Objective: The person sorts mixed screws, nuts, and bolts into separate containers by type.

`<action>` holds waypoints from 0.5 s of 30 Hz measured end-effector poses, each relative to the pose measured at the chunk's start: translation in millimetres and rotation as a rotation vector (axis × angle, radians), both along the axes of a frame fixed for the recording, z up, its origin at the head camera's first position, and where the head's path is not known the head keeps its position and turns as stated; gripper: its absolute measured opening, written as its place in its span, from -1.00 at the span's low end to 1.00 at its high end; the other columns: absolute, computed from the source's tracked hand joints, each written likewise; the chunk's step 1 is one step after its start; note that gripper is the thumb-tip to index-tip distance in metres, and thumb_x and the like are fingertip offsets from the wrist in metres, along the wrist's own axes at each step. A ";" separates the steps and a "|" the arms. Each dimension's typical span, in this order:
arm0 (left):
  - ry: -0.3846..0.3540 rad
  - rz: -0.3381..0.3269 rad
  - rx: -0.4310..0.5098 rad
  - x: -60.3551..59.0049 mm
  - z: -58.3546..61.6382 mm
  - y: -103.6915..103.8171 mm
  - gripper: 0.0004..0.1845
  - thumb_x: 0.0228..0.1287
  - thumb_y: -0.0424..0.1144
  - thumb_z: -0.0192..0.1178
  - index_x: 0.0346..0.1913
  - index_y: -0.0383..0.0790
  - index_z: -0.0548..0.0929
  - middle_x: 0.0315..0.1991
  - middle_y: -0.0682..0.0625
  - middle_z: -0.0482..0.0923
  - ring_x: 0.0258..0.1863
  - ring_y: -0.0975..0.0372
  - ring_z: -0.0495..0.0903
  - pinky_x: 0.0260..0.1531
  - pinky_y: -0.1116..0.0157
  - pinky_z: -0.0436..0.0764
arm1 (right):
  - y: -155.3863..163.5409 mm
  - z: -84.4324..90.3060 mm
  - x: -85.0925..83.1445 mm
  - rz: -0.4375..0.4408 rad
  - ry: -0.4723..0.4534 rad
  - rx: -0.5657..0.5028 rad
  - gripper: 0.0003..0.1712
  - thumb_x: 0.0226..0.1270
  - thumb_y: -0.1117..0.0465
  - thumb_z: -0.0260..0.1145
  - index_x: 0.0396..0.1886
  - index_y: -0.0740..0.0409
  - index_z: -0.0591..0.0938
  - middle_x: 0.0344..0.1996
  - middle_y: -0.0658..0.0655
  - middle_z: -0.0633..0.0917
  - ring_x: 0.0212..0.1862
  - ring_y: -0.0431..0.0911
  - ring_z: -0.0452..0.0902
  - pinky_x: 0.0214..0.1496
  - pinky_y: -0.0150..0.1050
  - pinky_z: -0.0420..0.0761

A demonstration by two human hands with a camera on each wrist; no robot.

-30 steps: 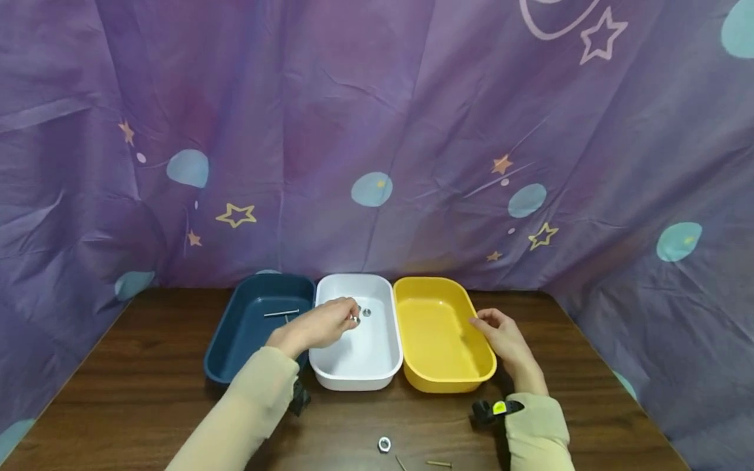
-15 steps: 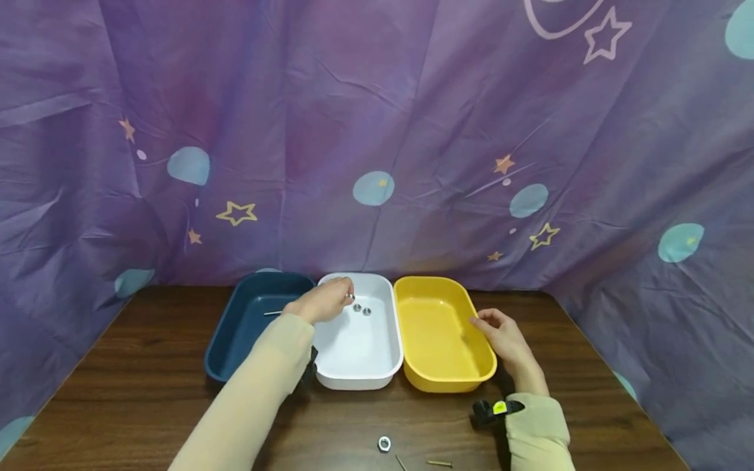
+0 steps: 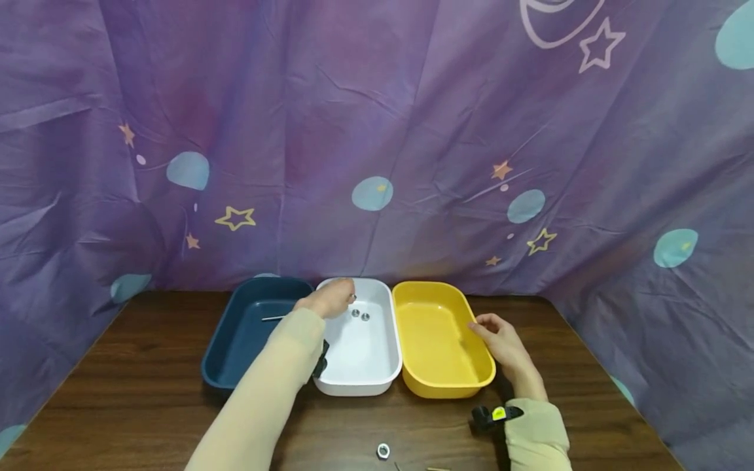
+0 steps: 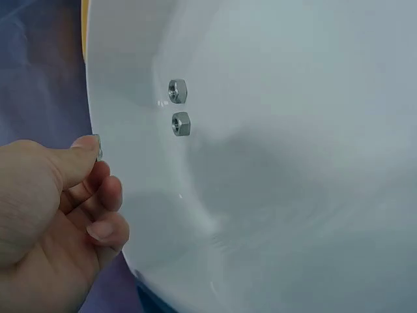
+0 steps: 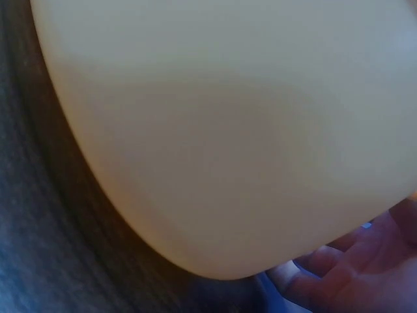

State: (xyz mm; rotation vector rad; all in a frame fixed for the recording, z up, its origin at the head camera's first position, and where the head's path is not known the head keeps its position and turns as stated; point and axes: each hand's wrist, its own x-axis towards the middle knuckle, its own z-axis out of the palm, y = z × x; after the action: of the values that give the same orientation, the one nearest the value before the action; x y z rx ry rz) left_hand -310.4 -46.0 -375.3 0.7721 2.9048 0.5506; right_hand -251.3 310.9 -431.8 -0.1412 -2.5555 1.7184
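Observation:
My left hand (image 3: 330, 299) is over the far left part of the white tray (image 3: 362, 360). It pinches a small metal nut (image 4: 98, 149) between thumb and forefinger, partly hidden by the thumb. Two hex nuts (image 4: 179, 107) lie side by side on the tray floor, just beyond that hand in the left wrist view. At the right side of the yellow tray (image 3: 442, 360), my right hand (image 3: 503, 343) holds the rim, thumb tip at the edge. The right wrist view shows its fingers (image 5: 326, 270) against the outside of the tray wall, partly hidden by it.
A dark blue tray (image 3: 226, 356) stands left of the white one, with a metal bolt (image 3: 273, 318) inside, partly behind the left forearm. Near the front edge of the wooden table (image 3: 147, 392) lie another nut (image 3: 383, 451) and a brass-coloured screw (image 3: 438, 468). A purple curtain (image 3: 318, 131) hangs behind.
The left hand has moved toward the back of the white tray with the nut, uncovering the second nut on the tray floor. The right hand stays at the yellow rim.

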 end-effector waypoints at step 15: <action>0.029 0.032 0.043 -8.6 -10.5 -1.6 -0.86 0.41 -0.37 0.11 -0.16 -0.41 0.60 -0.21 -0.17 0.61 -0.13 0.07 0.57 0.00 0.16 0.51 | 6.7 -15.9 -9.3 -0.028 -0.003 0.010 -0.63 0.37 0.15 0.30 -0.03 0.34 0.49 -0.34 0.09 0.52 -0.33 -0.12 0.48 -0.34 -0.31 0.53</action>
State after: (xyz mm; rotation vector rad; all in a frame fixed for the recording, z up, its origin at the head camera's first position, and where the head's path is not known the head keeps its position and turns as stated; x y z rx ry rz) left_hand -319.1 -47.6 -385.8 0.7460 2.9462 0.6118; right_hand -260.5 317.6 -447.7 -0.1787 -2.5512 1.6971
